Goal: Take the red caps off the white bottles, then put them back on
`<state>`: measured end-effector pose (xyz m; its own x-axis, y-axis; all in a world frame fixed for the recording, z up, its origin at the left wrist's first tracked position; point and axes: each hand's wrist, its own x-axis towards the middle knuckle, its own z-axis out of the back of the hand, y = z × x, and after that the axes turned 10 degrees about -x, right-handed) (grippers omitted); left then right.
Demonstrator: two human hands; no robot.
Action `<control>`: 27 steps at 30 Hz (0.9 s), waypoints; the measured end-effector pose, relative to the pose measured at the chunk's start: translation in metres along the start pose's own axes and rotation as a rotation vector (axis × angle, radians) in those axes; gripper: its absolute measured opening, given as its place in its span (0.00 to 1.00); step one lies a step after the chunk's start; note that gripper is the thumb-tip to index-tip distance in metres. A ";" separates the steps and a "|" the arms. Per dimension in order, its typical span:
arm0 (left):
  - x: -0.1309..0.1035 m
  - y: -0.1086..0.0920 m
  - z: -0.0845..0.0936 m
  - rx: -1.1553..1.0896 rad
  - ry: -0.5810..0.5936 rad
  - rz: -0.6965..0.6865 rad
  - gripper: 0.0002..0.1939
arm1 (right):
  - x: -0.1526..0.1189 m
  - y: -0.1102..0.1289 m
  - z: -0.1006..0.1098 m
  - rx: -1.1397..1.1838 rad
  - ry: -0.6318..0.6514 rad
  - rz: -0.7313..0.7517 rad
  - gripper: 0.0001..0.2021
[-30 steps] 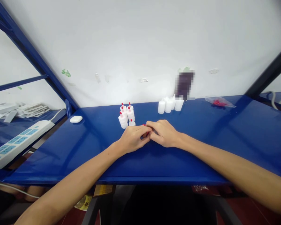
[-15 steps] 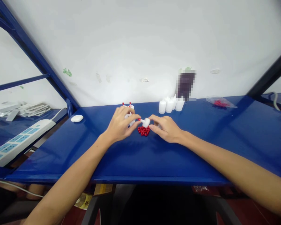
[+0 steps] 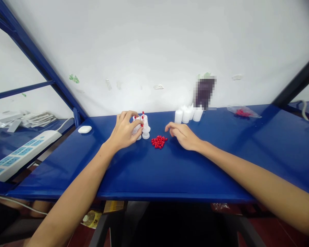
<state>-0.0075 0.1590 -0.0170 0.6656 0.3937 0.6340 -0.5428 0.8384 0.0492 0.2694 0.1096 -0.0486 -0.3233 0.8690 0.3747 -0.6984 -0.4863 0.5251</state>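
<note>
My left hand (image 3: 123, 132) is at the cluster of white nozzle caps with red tips (image 3: 145, 132), which stand upright on the blue table. Its thumb and index finger close around a red tip among them; the fingers partly hide the caps on the left. To the right, my right hand (image 3: 184, 135) hovers over the table with loosely bent fingers, the index finger pointing left, and nothing in it. Between the hands lies a small pile of red caps (image 3: 159, 141).
Several white bottles (image 3: 185, 116) stand by the wall behind my right hand. A clear bag with red pieces (image 3: 243, 112) lies at the back right. A white oval object (image 3: 84, 129) sits at the left. A power strip (image 3: 23, 154) lies beyond the table's left edge.
My hands have moved apart. The nozzle cap that both held over the red pile has gone left with my left hand to the upright ones. My right hand has let go.
</note>
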 end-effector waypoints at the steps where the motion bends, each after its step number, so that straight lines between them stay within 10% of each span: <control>1: 0.000 0.000 0.000 0.001 0.002 0.002 0.09 | 0.001 0.000 0.000 0.016 0.003 0.008 0.14; 16: -0.001 -0.001 -0.007 0.004 0.008 0.001 0.16 | 0.010 -0.009 -0.007 0.578 -0.058 -0.263 0.13; 27: 0.006 -0.028 -0.010 -0.023 0.004 -0.133 0.09 | 0.006 -0.011 -0.007 0.568 -0.075 -0.180 0.13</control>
<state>0.0170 0.1413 -0.0225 0.7328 0.2797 0.6203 -0.4378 0.8917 0.1150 0.2706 0.1213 -0.0578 -0.1712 0.9434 0.2841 -0.2803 -0.3231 0.9039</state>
